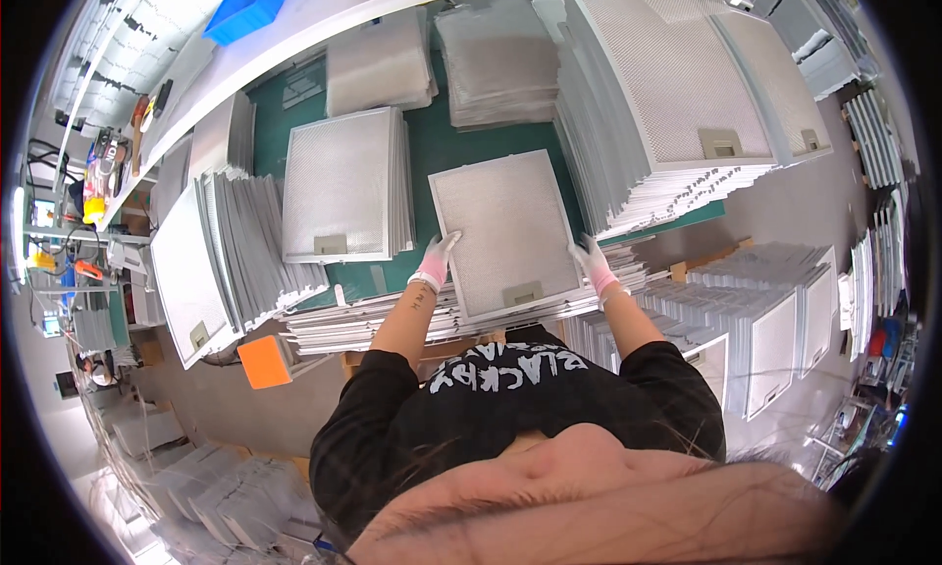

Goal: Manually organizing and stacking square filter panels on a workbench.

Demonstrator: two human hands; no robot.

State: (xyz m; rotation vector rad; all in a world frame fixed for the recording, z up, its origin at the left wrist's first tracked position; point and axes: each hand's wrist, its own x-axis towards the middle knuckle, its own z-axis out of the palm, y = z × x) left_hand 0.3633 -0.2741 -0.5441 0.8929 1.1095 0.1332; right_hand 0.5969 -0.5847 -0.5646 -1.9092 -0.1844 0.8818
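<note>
A framed metal mesh filter panel point(505, 226) is tilted in front of me, with a small grey latch near its lower edge. Its left edge is gripped by my left hand point(438, 258), in a white and pink glove, with the thumb over the mesh. My right hand point(595, 265), gloved alike, holds the opposite edge lower down; some of its fingers are hidden. Behind the held panel lies a green work surface point(429, 153). Just to the left stands a stack of similar panels point(339, 182), and a taller stack point(667, 84) rises to the right.
Two more panel stacks point(378, 64) point(498, 59) sit at the back. Leaning panels point(191, 270) fan out at the left. Flat-stacked panels point(383, 320) line the near edge by an orange block point(265, 361). A blue bin point(250, 5) rests on the white shelf point(324, 30).
</note>
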